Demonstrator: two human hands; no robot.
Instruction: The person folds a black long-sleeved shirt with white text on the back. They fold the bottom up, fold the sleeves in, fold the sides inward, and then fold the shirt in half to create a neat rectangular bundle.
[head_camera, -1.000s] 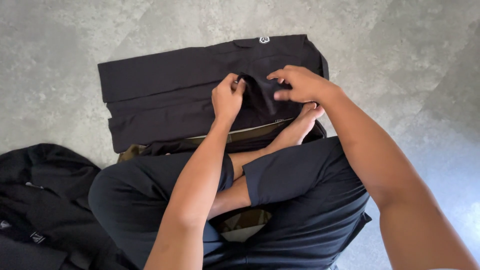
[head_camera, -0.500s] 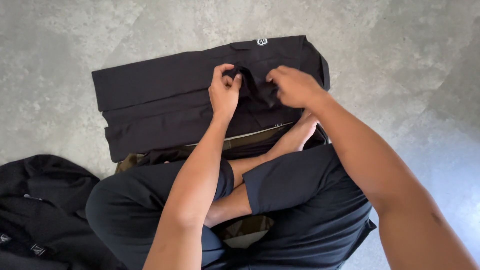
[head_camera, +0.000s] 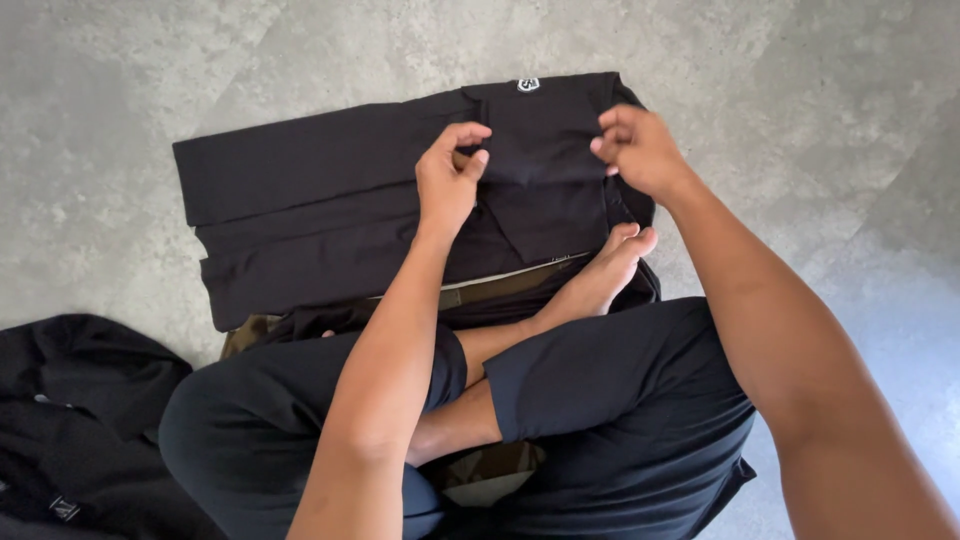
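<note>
While the person sits cross-legged on the grey floor, a black garment lies flattened just ahead of the knees. The left hand pinches a fold of cloth between thumb and fingers; the right hand pinches the opposite edge of the same flap, which bears a small white label. A bare foot rests on the garment's near edge (likely pinning it). Risk: uneven pull between the two pinches could skew the flap and wrinkle the layers beneath. More dark clothing is heaped at the left.
</note>
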